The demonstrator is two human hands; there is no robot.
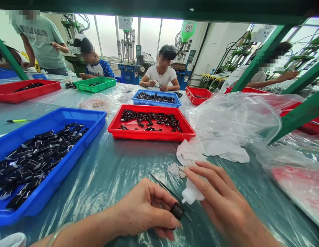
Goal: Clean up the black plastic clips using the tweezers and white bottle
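Observation:
My left hand [149, 209] is closed around a small black plastic piece [177, 211], pinched between thumb and fingers. Just beyond it a pair of metal tweezers [163, 186] lies on the table, partly hidden behind my fingers. My right hand [223, 199] reaches over a small white squeeze bottle [192, 192], its fingers stretched out. The bottle is tipped, nozzle toward my left hand, and partly covered. My right fingertips are beside a little pile of white bits [173, 171]. Whether the right thumb touches the bottle is hidden.
A blue tray [94, 123] heaped with black pieces stands at left. Ahead is a red tray [151, 136] with more of them. White cloth [226, 151] and clear plastic bags [234, 120] lie at right, near green frame bars [303, 113]. Several co-workers sit or stand across the table.

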